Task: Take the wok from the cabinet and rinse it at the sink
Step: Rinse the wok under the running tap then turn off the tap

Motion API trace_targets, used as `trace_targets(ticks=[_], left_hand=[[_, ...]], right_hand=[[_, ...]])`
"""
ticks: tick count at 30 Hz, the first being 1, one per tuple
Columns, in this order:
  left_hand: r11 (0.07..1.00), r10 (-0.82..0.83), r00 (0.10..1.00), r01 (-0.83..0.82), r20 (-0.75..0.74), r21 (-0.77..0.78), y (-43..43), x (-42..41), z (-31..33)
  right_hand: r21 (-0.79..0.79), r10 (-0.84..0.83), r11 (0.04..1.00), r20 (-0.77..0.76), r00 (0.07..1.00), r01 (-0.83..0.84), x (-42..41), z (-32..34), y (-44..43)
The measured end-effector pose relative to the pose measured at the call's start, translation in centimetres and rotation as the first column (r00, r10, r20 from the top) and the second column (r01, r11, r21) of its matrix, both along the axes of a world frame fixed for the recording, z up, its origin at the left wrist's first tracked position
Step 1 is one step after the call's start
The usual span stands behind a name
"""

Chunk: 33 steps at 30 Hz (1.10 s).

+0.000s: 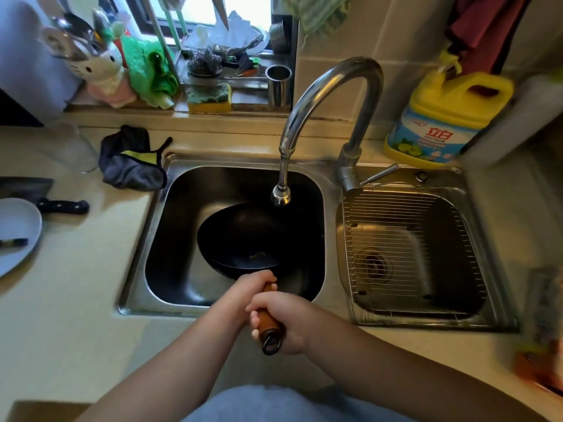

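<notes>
Your left hand (248, 289) and right hand (285, 319) cover most of the wok's wooden handle (268, 322) — only its end ring shows. The wok (243, 239) hides the drain of the left basin (182, 269). At the counter's left edge, the plate (15, 229) and cleaver (39, 193) are cut off. At the right edge, the packets (542, 336) blur — you can't read them.
</notes>
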State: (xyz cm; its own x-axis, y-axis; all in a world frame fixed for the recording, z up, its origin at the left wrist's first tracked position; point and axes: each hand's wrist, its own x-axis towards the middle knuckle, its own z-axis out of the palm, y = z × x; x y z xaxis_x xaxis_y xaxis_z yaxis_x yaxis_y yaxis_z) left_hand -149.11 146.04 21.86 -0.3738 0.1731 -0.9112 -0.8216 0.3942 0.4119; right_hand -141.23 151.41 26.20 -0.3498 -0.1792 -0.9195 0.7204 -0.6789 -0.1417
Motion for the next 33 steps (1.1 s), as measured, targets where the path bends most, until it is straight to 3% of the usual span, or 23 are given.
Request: trace_targets(ticks=[3, 5, 7, 9, 13, 19, 23, 33], left_hand=[[0.995, 0.047, 0.992, -0.057, 0.118, 0.082, -0.5, -0.4, -0.1], [0.989, 0.039, 0.985, -0.062, 0.166, 0.136, -1.0, -0.5, 0.0], [0.989, 0.034, 0.987, -0.056, 0.155, 0.138, -1.5, -0.6, 0.2], [0.988, 0.046, 0.986, -0.069, 0.158, 0.139, -2.1, -0.5, 0.3], [0.988, 0.077, 0.984, -0.097, 0.159, 0.118, -3.1, 0.0, 0.4], [0.984, 0.120, 0.982, -0.137, 0.143, 0.114, -4.1, 0.4, 0.8], [0.979, 0.140, 0.979, -0.159, 0.147, 0.128, -4.3, 0.7, 1.2], [0.976, 0.150, 0.978, -0.169, 0.142, 0.134, -3.7, 1.0, 1.4]], right_hand=[[0.141, 0.313, 0.944, -0.090, 0.945, -0.299, 0.5, 0.3, 1.8], [0.316, 0.419, 0.871, -0.076, 0.905, -0.377, 0.7, 0.6, 5.0], [0.467, 0.319, 0.845, -0.049, 0.946, -0.261, 0.6, 0.9, 10.1], [0.567, 0.091, 0.823, -0.076, 0.993, -0.032, 0.0, 1.5, 15.7], [0.725, -0.251, 0.632, -0.143, 0.957, 0.274, -2.3, 1.9, 23.6], [0.717, -0.287, 0.566, -0.291, 0.913, 0.407, -4.9, 1.9, 26.8], [0.811, -0.233, 0.456, -0.288, 0.929, 0.366, -5.1, 1.4, 26.4], [0.802, -0.278, 0.404, -0.351, 0.894, 0.440, -3.7, 0.4, 24.9]])
